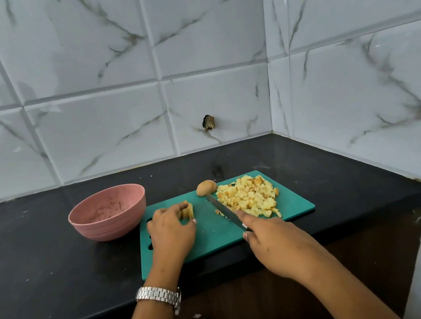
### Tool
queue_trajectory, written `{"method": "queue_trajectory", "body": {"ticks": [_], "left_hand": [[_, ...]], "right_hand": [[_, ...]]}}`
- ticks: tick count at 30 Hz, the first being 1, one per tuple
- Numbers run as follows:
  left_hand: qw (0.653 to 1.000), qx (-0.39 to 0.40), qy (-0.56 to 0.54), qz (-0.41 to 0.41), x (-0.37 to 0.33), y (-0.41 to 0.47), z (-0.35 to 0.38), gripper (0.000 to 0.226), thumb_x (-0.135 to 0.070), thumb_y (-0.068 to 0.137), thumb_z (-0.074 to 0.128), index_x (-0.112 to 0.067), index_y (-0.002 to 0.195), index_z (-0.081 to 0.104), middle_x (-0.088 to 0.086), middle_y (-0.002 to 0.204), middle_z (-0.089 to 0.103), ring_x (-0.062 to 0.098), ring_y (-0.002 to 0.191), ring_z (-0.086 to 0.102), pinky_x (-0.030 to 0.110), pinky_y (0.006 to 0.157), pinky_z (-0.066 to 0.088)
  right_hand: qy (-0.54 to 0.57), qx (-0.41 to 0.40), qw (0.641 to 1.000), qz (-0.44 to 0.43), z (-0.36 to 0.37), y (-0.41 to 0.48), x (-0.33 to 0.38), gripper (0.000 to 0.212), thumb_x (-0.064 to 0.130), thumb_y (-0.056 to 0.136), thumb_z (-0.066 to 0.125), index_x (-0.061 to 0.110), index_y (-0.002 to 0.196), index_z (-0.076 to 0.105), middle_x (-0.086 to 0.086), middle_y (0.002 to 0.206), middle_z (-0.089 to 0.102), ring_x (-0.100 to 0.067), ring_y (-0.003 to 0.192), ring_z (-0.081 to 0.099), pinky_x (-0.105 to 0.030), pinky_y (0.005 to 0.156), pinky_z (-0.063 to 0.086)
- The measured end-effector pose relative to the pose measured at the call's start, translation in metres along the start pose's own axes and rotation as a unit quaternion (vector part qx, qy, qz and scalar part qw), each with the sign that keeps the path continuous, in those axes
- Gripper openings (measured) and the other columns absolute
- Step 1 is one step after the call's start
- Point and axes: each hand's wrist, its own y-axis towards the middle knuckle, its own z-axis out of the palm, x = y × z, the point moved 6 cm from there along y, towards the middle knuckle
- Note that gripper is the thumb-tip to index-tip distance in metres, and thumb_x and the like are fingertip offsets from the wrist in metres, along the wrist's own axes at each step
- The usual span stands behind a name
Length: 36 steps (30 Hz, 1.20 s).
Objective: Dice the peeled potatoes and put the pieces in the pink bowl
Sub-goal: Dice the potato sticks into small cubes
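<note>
Potato piece (pixel 187 210) held at left hand's (pixel 172 231) far side | right hand (pixel 277 241) grips knife (pixel 223 209)

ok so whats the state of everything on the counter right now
round pink bowl, upright, no potato inside
green plastic cutting board, lying flat
diced potato pile, on board's right side
small whole potato, uncut, at board's far edge
sliced potato chunk, held by left hand
steel knife, gripped by right hand, blade beside pile
</note>
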Motion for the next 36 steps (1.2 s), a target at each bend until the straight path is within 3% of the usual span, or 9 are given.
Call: {"method": "queue_trajectory", "body": {"ticks": [2,5,8,10,13,24,29,33,36], "left_hand": [[0.998,0.014,0.057,0.020,-0.003,0.008,-0.001,0.037,-0.033,0.090,0.060,-0.032,0.127,0.055,0.003,0.131,0.048,0.019,0.128,0.036,0.031,0.105,0.023],[0.997,0.011,0.072,0.024,-0.011,0.013,-0.001,0.029,-0.037,0.087,0.064,-0.028,0.114,0.061,0.000,0.119,0.057,0.019,0.114,0.049,0.032,0.094,0.039],[0.995,-0.005,0.094,0.008,-0.018,0.008,0.000,0.024,-0.039,0.086,0.065,-0.026,0.105,0.061,-0.005,0.107,0.061,0.017,0.102,0.056,0.029,0.077,0.044],[0.990,-0.023,0.136,0.007,-0.024,0.006,0.000,0.023,-0.041,0.088,0.062,-0.024,0.104,0.060,-0.004,0.105,0.061,0.017,0.099,0.056,0.028,0.072,0.042],[0.984,-0.044,0.173,0.017,-0.030,0.007,0.001,0.021,-0.038,0.092,0.058,-0.020,0.104,0.058,0.000,0.107,0.061,0.019,0.098,0.056,0.029,0.069,0.040],[0.983,-0.034,0.181,0.002,-0.027,0.010,0.002,0.019,-0.032,0.096,0.049,-0.015,0.103,0.056,0.004,0.107,0.060,0.021,0.095,0.056,0.030,0.068,0.040],[0.986,-0.045,0.158,-0.006,-0.025,0.009,0.001,0.012,-0.024,0.096,0.044,-0.016,0.090,0.050,0.004,0.101,0.059,0.017,0.079,0.043,0.030,0.065,0.036],[0.988,-0.025,0.154,-0.001,-0.022,0.010,0.002,0.016,-0.030,0.096,0.047,-0.015,0.095,0.050,0.003,0.102,0.058,0.016,0.080,0.043,0.029,0.067,0.036],[0.990,-0.019,0.137,0.015,-0.022,0.010,0.002,0.010,-0.027,0.094,0.047,-0.019,0.101,0.048,0.002,0.099,0.059,0.016,0.077,0.045,0.029,0.063,0.036]], "right_hand": [[0.036,-0.001,0.999,-0.009,0.004,0.003,0.000,0.053,0.039,0.106,0.030,0.045,0.154,0.009,0.002,0.112,0.054,-0.010,0.088,0.054,-0.030,0.075,0.048],[0.081,-0.006,0.997,-0.014,0.009,0.008,0.000,0.054,0.040,0.106,0.033,0.046,0.154,0.010,0.003,0.115,0.055,-0.008,0.085,0.055,-0.029,0.074,0.050],[0.120,-0.006,0.992,-0.022,0.013,0.009,-0.001,0.054,0.039,0.106,0.034,0.048,0.153,0.011,0.003,0.124,0.053,-0.007,0.089,0.058,-0.031,0.083,0.054],[0.144,-0.005,0.989,-0.025,0.013,0.010,-0.004,0.053,0.040,0.106,0.035,0.049,0.153,0.012,0.002,0.136,0.050,-0.007,0.102,0.057,-0.031,0.091,0.052],[0.166,-0.003,0.986,-0.029,0.014,0.012,-0.009,0.054,0.039,0.105,0.037,0.049,0.153,0.013,0.003,0.147,0.044,-0.011,0.121,0.049,-0.031,0.101,0.046],[0.196,-0.005,0.980,-0.041,0.019,0.014,-0.015,0.054,0.039,0.105,0.039,0.050,0.152,0.016,0.004,0.151,0.040,-0.012,0.128,0.045,-0.032,0.106,0.042],[0.201,-0.007,0.979,-0.044,0.018,0.014,-0.015,0.054,0.037,0.105,0.039,0.049,0.153,0.016,0.005,0.150,0.040,-0.007,0.122,0.045,-0.027,0.101,0.041],[0.211,-0.005,0.976,-0.044,0.017,0.014,-0.015,0.053,0.037,0.105,0.039,0.048,0.153,0.018,0.007,0.151,0.039,-0.004,0.104,0.049,-0.021,0.089,0.042],[0.223,-0.006,0.974,-0.046,0.016,0.013,-0.016,0.053,0.036,0.105,0.040,0.046,0.153,0.020,0.009,0.153,0.037,-0.003,0.110,0.048,-0.019,0.089,0.041]]}}
